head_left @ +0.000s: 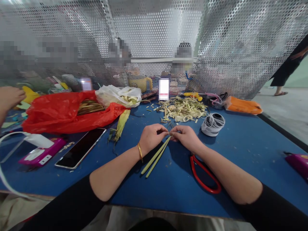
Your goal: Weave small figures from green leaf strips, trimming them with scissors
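Note:
Two thin pale-green plant strips (156, 158) run down toward me over the blue table, their upper ends meeting between my hands. My left hand (152, 137) pinches at that upper end, fingers closed, a gold bangle on its wrist. Close against it, my right hand (185, 137) also pinches the strips' tips; the fingertips hide the exact join. Under my right forearm lies a pair of scissors with red handles (206, 179), its blades out of sight. A spool of grey-white thread (213, 124) stands right of my right hand.
A heap of cut strips (186, 109) lies beyond my hands. Left are a red plastic bag (62, 112), a husk bundle (122, 123), a phone (81, 148) and a purple power strip (42, 154). An orange packet (243, 106) sits right. Another person's hand (11, 98) shows far left.

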`<act>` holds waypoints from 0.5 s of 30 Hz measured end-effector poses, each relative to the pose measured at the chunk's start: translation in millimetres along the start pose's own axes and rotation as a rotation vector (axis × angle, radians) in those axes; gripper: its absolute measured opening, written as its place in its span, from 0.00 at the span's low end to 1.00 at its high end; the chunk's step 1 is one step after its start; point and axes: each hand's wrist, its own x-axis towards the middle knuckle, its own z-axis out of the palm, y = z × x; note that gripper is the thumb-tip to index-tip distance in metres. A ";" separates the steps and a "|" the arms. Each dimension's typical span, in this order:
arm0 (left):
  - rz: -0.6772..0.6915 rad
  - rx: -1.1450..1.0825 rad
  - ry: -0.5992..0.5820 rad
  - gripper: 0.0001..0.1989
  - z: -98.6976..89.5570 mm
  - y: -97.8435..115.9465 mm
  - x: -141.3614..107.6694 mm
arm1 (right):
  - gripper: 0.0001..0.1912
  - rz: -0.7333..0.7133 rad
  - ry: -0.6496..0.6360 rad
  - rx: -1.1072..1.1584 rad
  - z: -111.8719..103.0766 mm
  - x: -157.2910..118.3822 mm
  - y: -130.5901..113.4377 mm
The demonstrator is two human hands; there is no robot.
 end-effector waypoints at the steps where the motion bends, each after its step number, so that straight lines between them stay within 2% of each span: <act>1: -0.011 -0.019 -0.013 0.04 -0.4 -1.0 0.7 | 0.04 0.011 0.007 0.010 0.2 -0.1 -0.5; 7: -0.111 -0.103 -0.088 0.08 -4.1 -8.7 5.9 | 0.03 0.019 0.087 0.035 -3.0 -0.2 -1.3; 11: -0.202 0.046 -0.083 0.08 -4.7 -13.5 7.7 | 0.03 -0.035 0.123 0.057 -6.0 -0.2 -3.0; 15: -0.215 0.152 -0.106 0.08 -3.3 -14.4 6.7 | 0.04 -0.073 0.067 0.114 -3.1 -3.4 -8.5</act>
